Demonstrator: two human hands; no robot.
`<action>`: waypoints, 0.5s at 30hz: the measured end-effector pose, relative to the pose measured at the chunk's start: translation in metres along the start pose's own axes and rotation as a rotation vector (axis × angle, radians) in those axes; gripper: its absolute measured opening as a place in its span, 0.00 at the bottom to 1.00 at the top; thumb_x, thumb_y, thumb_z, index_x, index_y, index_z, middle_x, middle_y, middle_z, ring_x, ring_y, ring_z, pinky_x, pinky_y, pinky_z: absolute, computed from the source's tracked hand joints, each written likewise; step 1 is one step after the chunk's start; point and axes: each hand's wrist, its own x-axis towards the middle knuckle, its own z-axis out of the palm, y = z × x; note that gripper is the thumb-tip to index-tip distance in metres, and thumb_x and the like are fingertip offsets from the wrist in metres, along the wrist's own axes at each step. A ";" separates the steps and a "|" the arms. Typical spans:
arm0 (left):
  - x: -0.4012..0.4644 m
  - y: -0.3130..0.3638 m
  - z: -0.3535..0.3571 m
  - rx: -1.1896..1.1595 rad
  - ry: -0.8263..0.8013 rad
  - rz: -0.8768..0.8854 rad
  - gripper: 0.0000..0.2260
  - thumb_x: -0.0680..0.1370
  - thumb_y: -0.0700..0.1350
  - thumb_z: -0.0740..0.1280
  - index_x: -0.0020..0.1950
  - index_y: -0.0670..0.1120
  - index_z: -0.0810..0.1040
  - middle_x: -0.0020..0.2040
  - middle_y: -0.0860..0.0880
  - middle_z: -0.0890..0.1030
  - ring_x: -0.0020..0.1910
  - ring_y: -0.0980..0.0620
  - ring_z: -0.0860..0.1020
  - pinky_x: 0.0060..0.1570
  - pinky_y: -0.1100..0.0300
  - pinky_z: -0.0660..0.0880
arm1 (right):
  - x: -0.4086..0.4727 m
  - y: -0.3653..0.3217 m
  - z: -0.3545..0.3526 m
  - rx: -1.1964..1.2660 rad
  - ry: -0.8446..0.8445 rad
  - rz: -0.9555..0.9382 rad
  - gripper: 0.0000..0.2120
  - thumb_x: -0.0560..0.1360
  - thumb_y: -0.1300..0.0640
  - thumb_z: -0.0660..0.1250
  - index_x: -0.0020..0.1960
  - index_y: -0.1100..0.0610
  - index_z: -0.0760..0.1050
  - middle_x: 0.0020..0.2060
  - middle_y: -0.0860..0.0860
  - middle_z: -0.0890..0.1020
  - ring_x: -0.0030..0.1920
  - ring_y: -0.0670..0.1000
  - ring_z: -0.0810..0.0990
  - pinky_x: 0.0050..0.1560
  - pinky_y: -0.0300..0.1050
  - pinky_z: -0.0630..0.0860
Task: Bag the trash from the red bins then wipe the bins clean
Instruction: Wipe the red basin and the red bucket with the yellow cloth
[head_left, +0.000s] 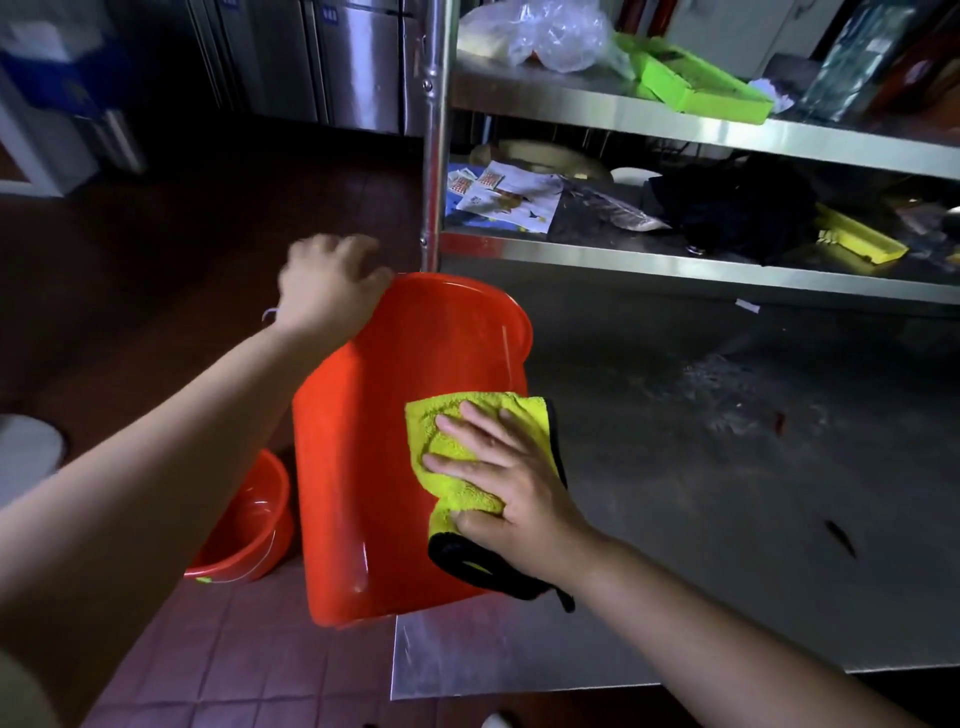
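Steel shelving (675, 122) behind; the red bin (363, 441) (light, slick plastic) is gripped at its rim by the left hand (327, 286), while the yellow cloth (467, 452) is pressed flat by the right hand (509, 473), fingers straight.

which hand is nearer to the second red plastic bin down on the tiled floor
Left. The left hand grips the tilted red bin's far rim; its forearm passes above the floor bin. The right hand presses the yellow cloth on the tilted bin's other side.

A steel worktop (701, 467) stretches out to the right of the right hand (511, 483), bearing a tilted red bin (363, 441) at its left edge and scattered dark scraps (840, 538). On the tiled floor (234, 675) below the left hand (327, 286) sits a second red bin (249, 525). Beyond both hands, shelves (675, 260) carry papers (509, 200), a black cloth (737, 208) and green trays (696, 83)
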 end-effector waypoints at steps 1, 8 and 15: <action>0.005 0.009 0.001 -0.026 -0.117 0.030 0.18 0.77 0.57 0.62 0.62 0.50 0.76 0.59 0.43 0.78 0.61 0.42 0.73 0.56 0.53 0.69 | 0.001 0.000 0.001 -0.006 -0.004 -0.003 0.21 0.71 0.51 0.64 0.63 0.51 0.76 0.71 0.46 0.66 0.75 0.48 0.56 0.75 0.52 0.48; 0.016 0.019 0.010 -0.012 -0.249 -0.092 0.23 0.76 0.64 0.58 0.55 0.48 0.79 0.53 0.45 0.81 0.54 0.43 0.77 0.48 0.58 0.70 | 0.010 0.008 0.001 -0.012 -0.039 -0.038 0.20 0.73 0.49 0.62 0.63 0.51 0.76 0.71 0.47 0.65 0.76 0.48 0.55 0.75 0.52 0.47; -0.007 -0.012 0.012 -0.453 -0.204 -0.332 0.20 0.71 0.66 0.61 0.47 0.51 0.79 0.47 0.47 0.80 0.52 0.44 0.77 0.55 0.52 0.74 | 0.056 0.039 -0.027 0.002 -0.063 0.034 0.20 0.71 0.57 0.67 0.63 0.53 0.77 0.70 0.52 0.69 0.74 0.50 0.60 0.74 0.48 0.52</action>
